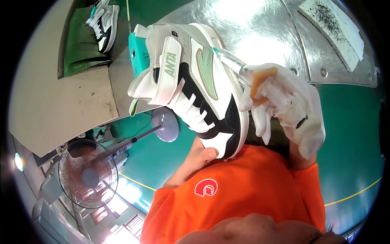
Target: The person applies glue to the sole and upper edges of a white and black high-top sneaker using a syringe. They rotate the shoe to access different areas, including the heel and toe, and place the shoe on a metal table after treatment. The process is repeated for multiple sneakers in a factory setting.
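I hold a big shoe (pixel 193 83) up in front of my tummy. It is white, black and gray, with a pale green patch on its side, white laces and a strap. Its toe points at me, its opening faces away to the left, and its sole is turned to the right. Inside the opening sits a hard green-blue block (pixel 139 53), and its end pokes out of the top.

My bare left hand (pixel 198 157) pinches the toe. My thumb is on top, and the other fingers are mostly out of sight behind it. My right hand (pixel 294 107) wears a white glove. Its fingers are curled around a silver tool (pixel 232 62), shaped like a pen, with a yellow-brown scrap (pixel 258 84) beside it. The tool's green-blue tip is by the shoe's side, close to the sole, but I can't tell if it touches.

Past the shoe is a shiny metal counter (pixel 260 30). A white slab (pixel 339 34) with black specks lies on its right part. Far off to the left, a green tray (pixel 77 49) holds another shoe (pixel 105 30), and some green-blue shows in its opening too. A round fan (pixel 90 177) stands on my left, over the green floor (pixel 345 118).
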### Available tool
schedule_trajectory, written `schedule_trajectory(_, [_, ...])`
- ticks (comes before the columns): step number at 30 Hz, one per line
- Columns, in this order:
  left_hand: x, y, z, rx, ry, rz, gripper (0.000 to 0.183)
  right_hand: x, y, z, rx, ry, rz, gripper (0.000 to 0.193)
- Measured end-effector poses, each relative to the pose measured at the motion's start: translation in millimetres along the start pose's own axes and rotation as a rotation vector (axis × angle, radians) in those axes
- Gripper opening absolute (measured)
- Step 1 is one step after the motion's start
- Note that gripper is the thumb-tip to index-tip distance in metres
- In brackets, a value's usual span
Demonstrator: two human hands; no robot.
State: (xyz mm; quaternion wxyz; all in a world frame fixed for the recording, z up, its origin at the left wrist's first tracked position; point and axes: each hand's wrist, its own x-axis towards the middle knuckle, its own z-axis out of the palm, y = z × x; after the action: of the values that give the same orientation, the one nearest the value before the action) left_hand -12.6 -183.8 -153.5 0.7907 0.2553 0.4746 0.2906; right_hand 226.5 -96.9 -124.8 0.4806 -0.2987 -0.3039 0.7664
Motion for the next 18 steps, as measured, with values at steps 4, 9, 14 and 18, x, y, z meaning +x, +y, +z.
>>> schedule_trajectory(4, [2.4,-10.6,3.4,-0.065,-0.035,0.055,0.085,-2.6,7.2,-17.9,0.106,-0.171,-0.01,0.115])
schedule_trajectory(9, [4.3,-17.1,0.4,-0.119,-0.039,0.108,0.086,-9.7,4.7,-13.6,0.168,-0.119,0.066,0.135])
schedule_trajectory(14, [5.8,-24.0,-10.1,-0.181,-0.064,0.114,0.084,-9.9,4.4,-2.7,0.095,-0.075,-0.01,0.093])
schedule_trajectory(18, [6.4,-24.7,-5.1,-0.163,-0.084,0.124,0.079,-11.9,-0.6,-3.2,0.117,-0.041,-0.122,0.097])
